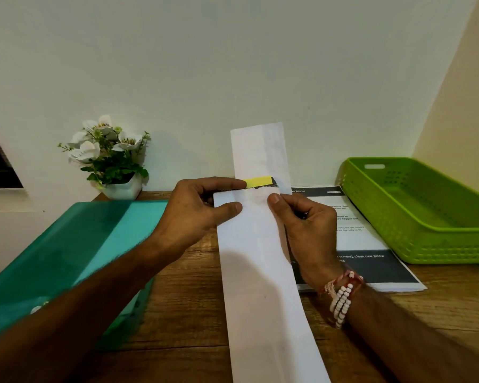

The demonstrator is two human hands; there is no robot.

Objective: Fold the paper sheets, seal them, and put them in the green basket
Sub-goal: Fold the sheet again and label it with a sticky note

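Note:
A long white folded paper strip [263, 272] runs from the bottom edge up past the table's back, raised between both hands. My left hand [202, 208] pinches its left edge with thumb and fingers and also holds a small yellow sticky strip [259, 181] against the paper. My right hand [302, 225] pinches the right edge, thumb on top. The upper part of the strip [260, 153] stands up in front of the wall. The green basket [423, 211] sits at the right with nothing visible inside.
A stack of printed sheets [371, 244] lies on the wooden table [183, 299] beside the basket. A teal box [67, 258] fills the left side. A white pot of flowers [111, 158] stands at the back left against the wall.

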